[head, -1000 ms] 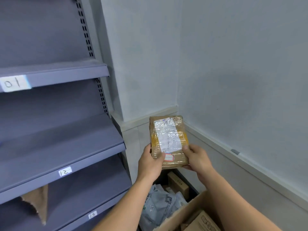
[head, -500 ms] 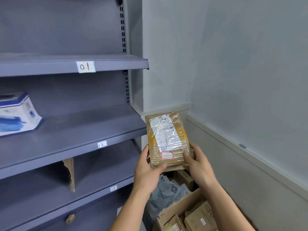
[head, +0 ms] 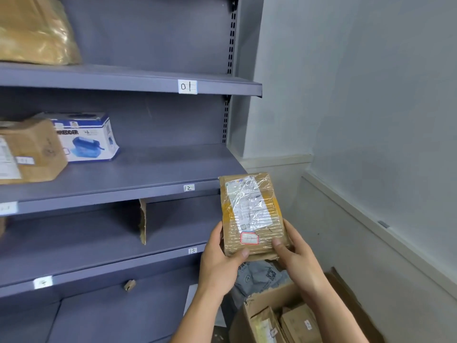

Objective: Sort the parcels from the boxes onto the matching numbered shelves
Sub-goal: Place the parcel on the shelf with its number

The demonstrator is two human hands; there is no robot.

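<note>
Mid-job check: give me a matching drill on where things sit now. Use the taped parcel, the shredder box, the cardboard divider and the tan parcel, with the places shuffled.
Things:
1 taped parcel
2 shredder box
3 cardboard divider
4 tan parcel

Places:
A on shelf 13
B held in the left hand and right hand
C on shelf 01
D on shelf 12

Pairs: 1-B, 2-D, 3-A, 4-C.

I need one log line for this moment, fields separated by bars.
left hand: holds brown parcel | right hand: holds same parcel | position: beside shelf 12 and shelf 13 | placed: not yet
</note>
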